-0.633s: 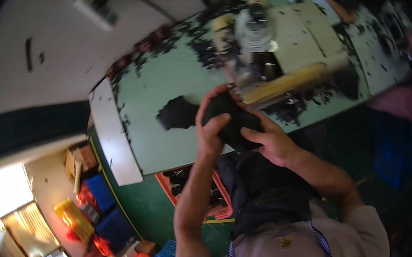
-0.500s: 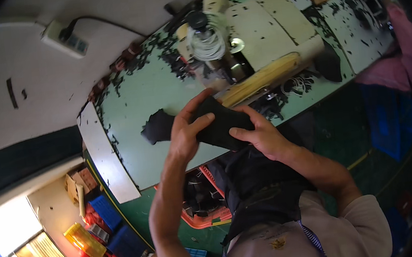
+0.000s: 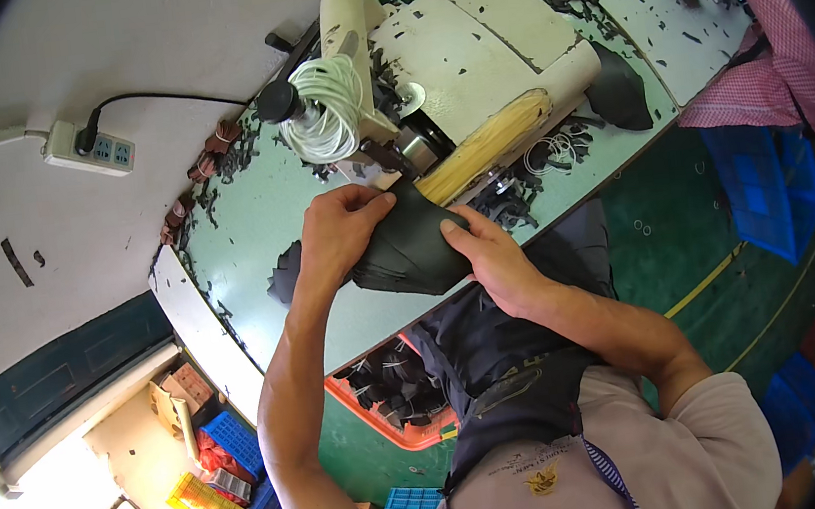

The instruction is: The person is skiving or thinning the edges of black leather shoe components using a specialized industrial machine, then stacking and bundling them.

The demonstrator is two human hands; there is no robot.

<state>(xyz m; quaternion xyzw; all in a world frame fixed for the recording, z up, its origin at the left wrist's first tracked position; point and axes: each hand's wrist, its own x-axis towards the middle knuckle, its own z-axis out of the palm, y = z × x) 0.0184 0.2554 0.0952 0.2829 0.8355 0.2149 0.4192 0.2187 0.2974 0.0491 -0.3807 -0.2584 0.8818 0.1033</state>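
As dark scraps (image 3: 513, 214) litter the tabletop (image 3: 366, 328) around a cream machine (image 3: 502, 16), a person in a pale shirt (image 3: 667, 456) and a dark apron (image 3: 487, 346) holds a folded black piece (image 3: 411, 244) directly in front of it, on the near side. The left hand (image 3: 335, 230) pinches the piece's upper left edge between thumb and bent fingers; the right hand (image 3: 495, 255) grips the opposite edge, thumb flat on top and fingers tucked out of sight underneath. With both sides partly covered, the long axis seems to run from the machine back toward the apron, the narrower end pointing at the machine and the layered, broader edge facing the wearer's waist. Small printed lettering sits by a gold emblem (image 3: 541, 480) on the shirt's chest, and a pale outlined mark shows on the apron. Another dark piece (image 3: 284, 272) lies left of the machine, beside the left forearm; one more (image 3: 620, 91) rests at the machine's right end. A coil of white cord (image 3: 325, 109) tops the machine's left side. Left of the machine, a power strip (image 3: 90, 149) is fixed to the wall; in front and below, an orange basket (image 3: 344, 397) holds dark bundles. Right of the machine, on the floor, stands a blue crate (image 3: 753, 188).
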